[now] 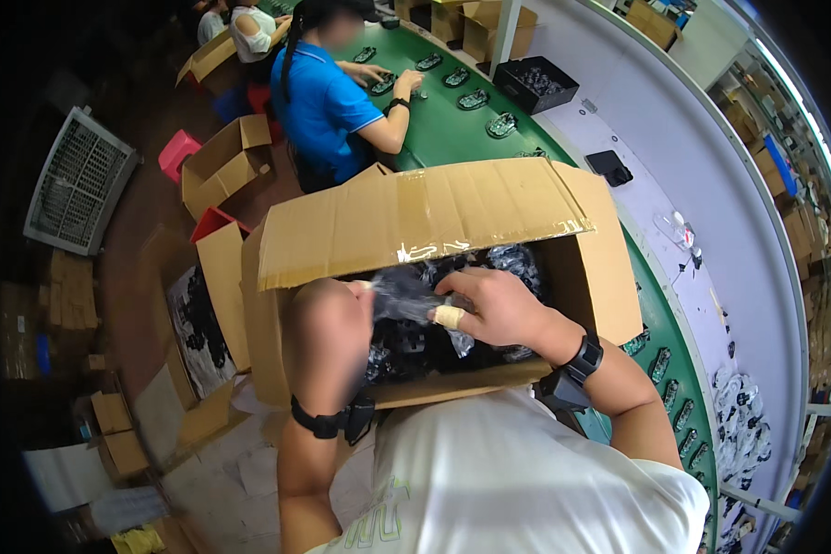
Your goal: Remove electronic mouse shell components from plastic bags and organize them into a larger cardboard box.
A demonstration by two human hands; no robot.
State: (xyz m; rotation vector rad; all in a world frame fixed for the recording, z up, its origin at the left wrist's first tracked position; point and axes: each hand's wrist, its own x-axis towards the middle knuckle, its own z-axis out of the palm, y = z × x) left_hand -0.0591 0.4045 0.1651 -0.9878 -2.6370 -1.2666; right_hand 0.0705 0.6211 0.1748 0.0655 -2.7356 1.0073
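Note:
An open cardboard box (609,277) stands in front of me, holding several black parts (406,343) wrapped in clear plastic. Inside its opening, a clear plastic bag (404,295) is stretched between my two hands. My left hand (331,323) is closed on the bag's left end; much of that hand is blurred. From the other side my right hand (497,305) pinches the bag, its curled fingers opposite a thumb wrapped in pale tape. What the bag contains is hard to make out.
A green conveyor belt (439,115) carrying several oval parts runs behind and right of the box. Beside it, a person in a blue shirt (328,115) handles a part. More open boxes (226,166) stand at left; a black bin (535,83) sits beyond the belt.

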